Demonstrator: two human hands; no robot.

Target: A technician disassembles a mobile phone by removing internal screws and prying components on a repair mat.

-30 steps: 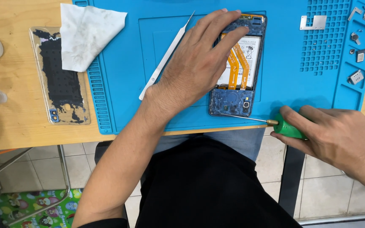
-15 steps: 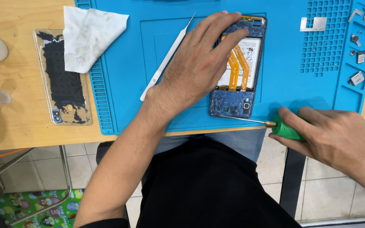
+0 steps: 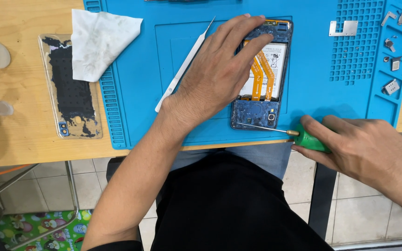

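Basically one view, the head camera, looking straight down over the desk (image 3: 19,93) edge.

Left hand (image 3: 219,74): fingers spread, palm down, pressed flat on the opened phone (image 3: 259,109). It grips nothing; it pins the phone to the blue work mat (image 3: 164,56). Phone lies back-off, long axis running away from the person, near the mat's front edge.

Right hand (image 3: 364,148): closed around the green handle of a screwdriver (image 3: 303,137). Shaft lies nearly flat, tip at the phone's lower end, by the blue inner board. Can't tell if the tip sits in a screw.

Handling, my judgement:
- Phone is light, thin and rigid, but fragile with the back off. Orange flex cables (image 3: 261,69) and the white battery (image 3: 266,65) are exposed; flex tears easily and the battery shouldn't be bent or poked.
- Hold by the frame's long edges or press on the frame, not on the flex or board.
- The mat looks grippy, so a flat press should stop sliding.
- Screwdriver is light and slim; a fingertip grip on the handle is enough. A slip at this shallow angle could scrape the board.

Nearby:
- metal tweezers (image 3: 184,58) on the mat, just left of the left hand, untouched
- white tissue (image 3: 101,42) over the mat's left edge
- clear back cover (image 3: 70,88) with black adhesive residue on the desk, well left
- small metal parts (image 3: 391,86) in the mat's right-hand trays
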